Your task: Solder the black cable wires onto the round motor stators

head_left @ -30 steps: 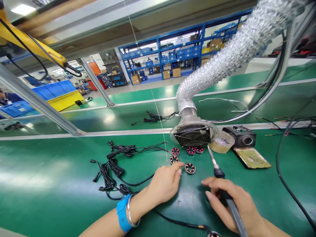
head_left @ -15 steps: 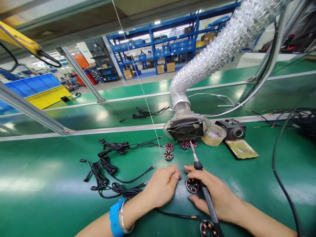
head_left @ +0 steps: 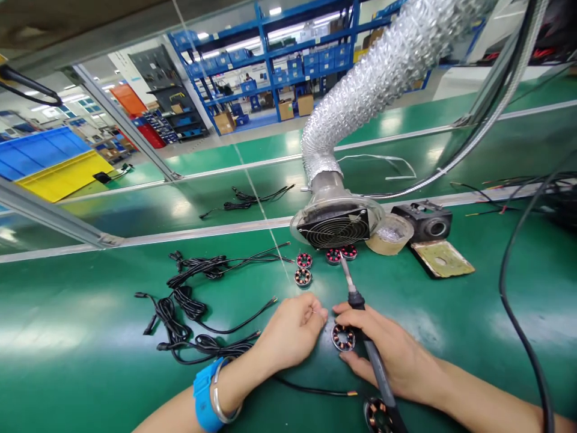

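Observation:
My right hand [head_left: 387,355] grips a soldering iron [head_left: 360,313] like a pen, tip pointing up and away, and its fingers also touch a small round copper-wound stator [head_left: 343,337] on the green mat. My left hand [head_left: 293,334] is curled just left of that stator, pinching a thin wire end I can barely make out. A blue wristband and a metal bangle [head_left: 211,397] sit on my left wrist. Another stator [head_left: 377,415] lies near the bottom edge by the iron's cord.
Several more stators [head_left: 303,276] lie before a fume extractor fan [head_left: 336,228] with a silver flexible duct [head_left: 378,78]. Black cable bundles [head_left: 193,300] lie left. A tape roll [head_left: 390,234], black iron stand [head_left: 426,222] and sponge tray [head_left: 442,258] sit right. Cables hang far right.
My right hand brought the soldering iron in from the right and came to rest around the stator. My left hand pulled back slightly beside it. The camera tilted and shifted.

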Available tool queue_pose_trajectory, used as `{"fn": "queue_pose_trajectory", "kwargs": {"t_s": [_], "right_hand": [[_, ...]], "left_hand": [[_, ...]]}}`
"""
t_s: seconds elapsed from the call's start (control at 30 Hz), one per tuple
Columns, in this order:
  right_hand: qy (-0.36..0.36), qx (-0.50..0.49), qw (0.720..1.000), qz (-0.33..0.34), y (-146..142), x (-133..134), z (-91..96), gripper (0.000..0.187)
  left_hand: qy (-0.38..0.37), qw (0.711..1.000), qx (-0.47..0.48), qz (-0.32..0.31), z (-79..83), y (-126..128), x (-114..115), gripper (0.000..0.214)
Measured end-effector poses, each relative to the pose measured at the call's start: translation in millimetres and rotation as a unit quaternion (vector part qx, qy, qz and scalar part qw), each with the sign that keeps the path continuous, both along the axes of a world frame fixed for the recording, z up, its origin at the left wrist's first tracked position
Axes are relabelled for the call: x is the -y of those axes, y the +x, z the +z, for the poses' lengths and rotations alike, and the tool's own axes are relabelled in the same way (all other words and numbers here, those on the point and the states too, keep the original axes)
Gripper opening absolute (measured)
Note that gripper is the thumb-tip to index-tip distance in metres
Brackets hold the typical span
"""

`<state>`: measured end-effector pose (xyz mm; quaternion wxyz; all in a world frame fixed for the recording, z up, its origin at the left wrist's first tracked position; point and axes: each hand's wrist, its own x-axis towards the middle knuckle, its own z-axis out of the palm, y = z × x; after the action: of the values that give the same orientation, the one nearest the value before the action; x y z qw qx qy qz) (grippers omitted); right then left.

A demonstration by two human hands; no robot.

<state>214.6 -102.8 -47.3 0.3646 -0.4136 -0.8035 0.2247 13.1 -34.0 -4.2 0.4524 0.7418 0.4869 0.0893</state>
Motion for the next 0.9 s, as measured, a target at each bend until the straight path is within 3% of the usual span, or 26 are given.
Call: {"fn": "queue_pose_trajectory", "kwargs": {"t_s": [0.1,0.3,0.5,0.57,0.73,0.8,0.9], "right_hand": [[0.008,-0.003,1.000,-0.006,-1,-1,2.9,0.044],[0.019,-0.013,1.000,-0.003,-3,-3,8.2,0.039],[0.000,-0.011,1.000,-0.001,-2,-2,3.3,0.043],[-0.007,-0.012,1.000,0.000,-2,-2,-0.6,0.046],[-0.018,-0.024,0.999,0.010,-4,-2,-1.6,0.050],[-0.020,-0.024,0.999,0.014,-4,-2,1.0,0.051],[-0.018,-0.020,0.999,0.017,-5,-3,3.9,0.051]], "left_hand": [[-0.008,1.000,-0.001,0.002,4.2,-3,1,0.025],[0.046,0.995,-0.053,-0.070,19.6,4,16,0.010],[-0.087,0.995,0.025,-0.039,11.1,-12,8,0.013],[-0.096,0.994,0.045,-0.017,9.2,-15,3,0.011],[-0.070,0.996,0.001,-0.053,8.6,-5,-2,0.023],[-0.102,0.993,0.012,-0.058,7.8,1,-2,0.024],[-0.190,0.977,0.097,-0.014,6.7,5,-5,0.026]]}}
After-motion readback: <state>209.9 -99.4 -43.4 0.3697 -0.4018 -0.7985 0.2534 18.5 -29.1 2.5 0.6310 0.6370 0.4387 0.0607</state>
